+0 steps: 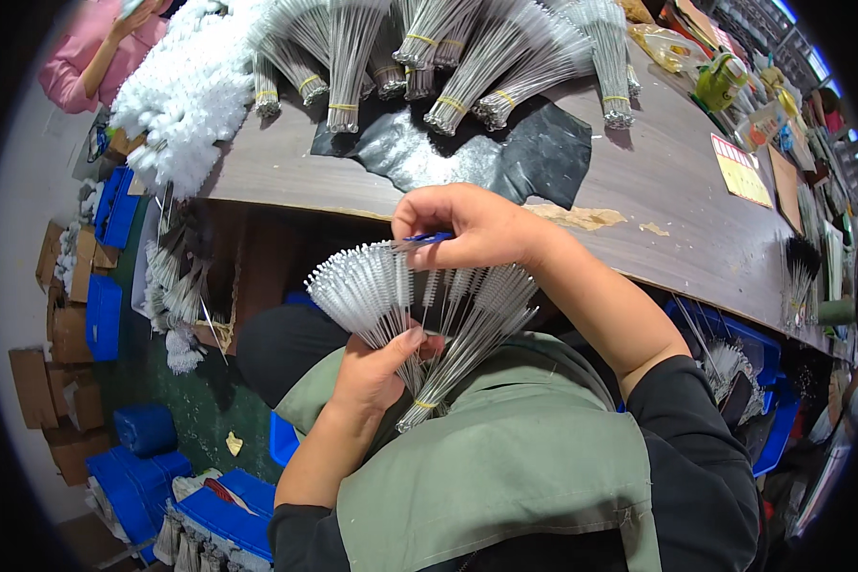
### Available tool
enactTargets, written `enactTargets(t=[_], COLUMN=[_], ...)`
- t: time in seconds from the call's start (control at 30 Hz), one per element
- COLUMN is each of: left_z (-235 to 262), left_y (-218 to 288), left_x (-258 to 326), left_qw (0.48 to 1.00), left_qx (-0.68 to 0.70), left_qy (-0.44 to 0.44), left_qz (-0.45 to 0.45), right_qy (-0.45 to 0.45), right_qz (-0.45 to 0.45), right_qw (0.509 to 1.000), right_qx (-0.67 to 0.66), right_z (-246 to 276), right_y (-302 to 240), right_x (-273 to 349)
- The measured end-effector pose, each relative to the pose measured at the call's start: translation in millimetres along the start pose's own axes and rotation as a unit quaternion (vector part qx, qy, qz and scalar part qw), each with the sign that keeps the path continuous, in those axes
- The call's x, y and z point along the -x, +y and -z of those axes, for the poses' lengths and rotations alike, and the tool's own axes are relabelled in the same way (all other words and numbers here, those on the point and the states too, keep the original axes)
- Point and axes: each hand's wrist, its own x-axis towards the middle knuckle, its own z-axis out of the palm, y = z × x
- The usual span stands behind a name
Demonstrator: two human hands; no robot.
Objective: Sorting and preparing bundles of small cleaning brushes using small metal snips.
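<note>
My left hand [374, 372] is closed round the twisted-wire stems of a bundle of thin white-bristled brushes [357, 286]. Their heads fan out upward over my lap, split into a left and a right part with a gap between. Lower down, a yellow band [427, 404] ties the stem ends. Above the brush heads, my right hand [481, 229] grips small blue-handled snips [436, 237]. The metal blades point left and lie at the top of the bristles by the gap. Some of the right hand's fingers are curled out of sight.
On the wooden table [648, 210] lie several banded brush bundles [348, 76], a black sheet [543, 153] and a heap of white brushes [186, 95]. Blue bins [138, 486] and cardboard boxes [76, 334] stand at left. Someone in pink [86, 57] is at the far left.
</note>
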Motion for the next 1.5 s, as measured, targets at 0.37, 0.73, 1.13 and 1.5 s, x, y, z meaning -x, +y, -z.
enactTargets(t=[0.37, 0.73, 1.13, 1.5], left_z=[5, 5, 11, 13], left_y=[-5, -1, -4, -9], left_x=[-5, -6, -8, -9], left_qw=[0.998, 0.996, 0.998, 0.997], left_qx=[0.066, 0.079, 0.062, 0.068], left_qy=[0.021, 0.031, 0.029, 0.011], left_qz=[-0.003, -0.011, -0.008, -0.023], right_qy=[0.049, -0.011, -0.011, -0.047], right_qz=[-0.076, -0.015, -0.044, -0.043], right_qw=[0.996, 1.0, 0.999, 0.998], right_qx=[-0.002, 0.016, -0.018, -0.021], right_z=[2, 4, 1, 0], right_y=[13, 20, 20, 14], right_x=[-3, -11, -17, -13])
